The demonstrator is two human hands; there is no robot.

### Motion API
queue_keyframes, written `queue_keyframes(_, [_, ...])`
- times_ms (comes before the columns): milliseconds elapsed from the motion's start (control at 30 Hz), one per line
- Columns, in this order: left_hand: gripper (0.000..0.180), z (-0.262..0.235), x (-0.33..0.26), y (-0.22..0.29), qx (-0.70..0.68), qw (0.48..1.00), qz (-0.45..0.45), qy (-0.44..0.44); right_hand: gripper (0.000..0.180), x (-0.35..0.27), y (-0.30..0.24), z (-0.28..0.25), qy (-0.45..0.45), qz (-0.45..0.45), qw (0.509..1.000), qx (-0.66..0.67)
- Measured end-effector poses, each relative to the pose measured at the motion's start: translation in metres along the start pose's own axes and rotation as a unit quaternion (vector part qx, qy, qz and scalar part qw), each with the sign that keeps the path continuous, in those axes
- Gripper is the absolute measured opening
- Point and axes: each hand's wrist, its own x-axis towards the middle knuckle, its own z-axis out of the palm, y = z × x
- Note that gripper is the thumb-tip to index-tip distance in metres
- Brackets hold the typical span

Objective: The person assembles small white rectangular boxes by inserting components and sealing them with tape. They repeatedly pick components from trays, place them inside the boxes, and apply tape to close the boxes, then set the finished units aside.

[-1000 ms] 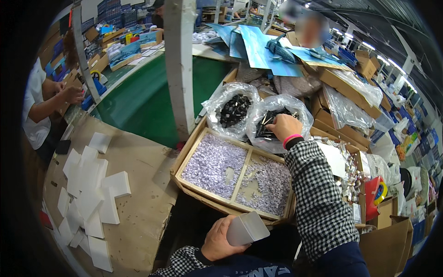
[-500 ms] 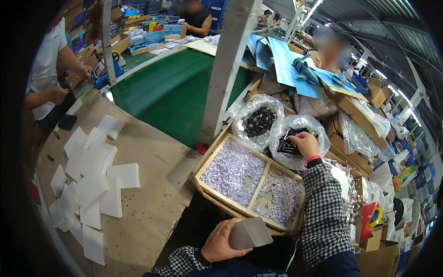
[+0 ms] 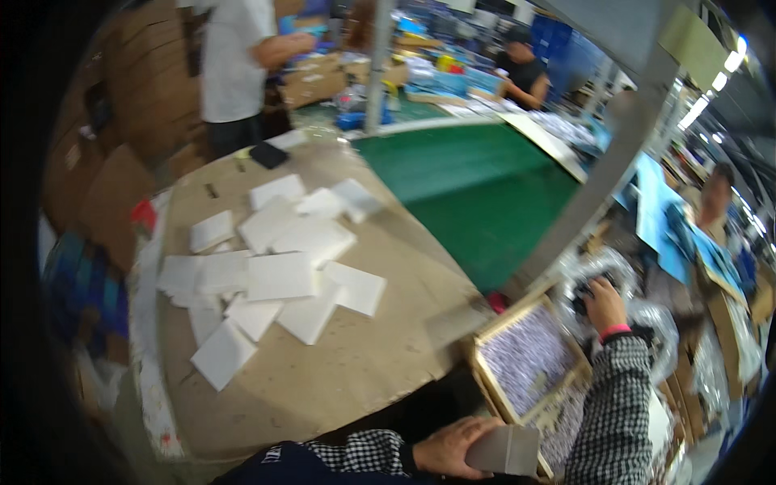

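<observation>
At the lower middle, my left hand (image 3: 454,447) is closed around a small grey box (image 3: 509,450), just in front of the wooden tray. My right hand (image 3: 605,305) reaches over to a clear plastic bag (image 3: 621,267) of small black pieces beyond the tray. Its fingers bend down among those pieces; blur hides whatever is between the tips. Below that arm lies the two-part wooden tray (image 3: 487,378), filled with tiny pale purple pieces (image 3: 521,356). Part of its nearer compartment is covered by my sleeve and the box.
Many white flat blocks (image 3: 279,276) lie scattered on the brown tabletop (image 3: 404,356) to the left. A green belt surface (image 3: 485,194) and a slanted metal post (image 3: 602,210) stand beyond. A second plastic bag (image 3: 659,327) is at right. People work at the back.
My view has turned left, so everything appears farther right. My right hand has moved from the nearer-right bag to the left bag. The left hand still holds the box.
</observation>
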Motion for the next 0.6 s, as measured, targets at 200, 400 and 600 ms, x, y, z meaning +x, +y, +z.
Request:
queue_keyframes(200, [0.103,0.0,0.001,0.003,-0.008,0.999,-0.031,0.006,0.013,0.007,0.014,0.013,-0.01,-0.008,0.998,-0.067])
queue_keyframes(400, [0.09,-0.003,0.002,0.008,0.016,0.998,-0.048,-0.023,0.013,-0.008,-0.003,-0.008,0.085,-0.008,0.996,-0.024])
queue_keyframes(600, [0.086,-0.015,0.006,0.024,0.044,0.996,-0.067,0.029,0.018,-0.082,-0.061,-0.088,0.072,0.065,0.968,0.233])
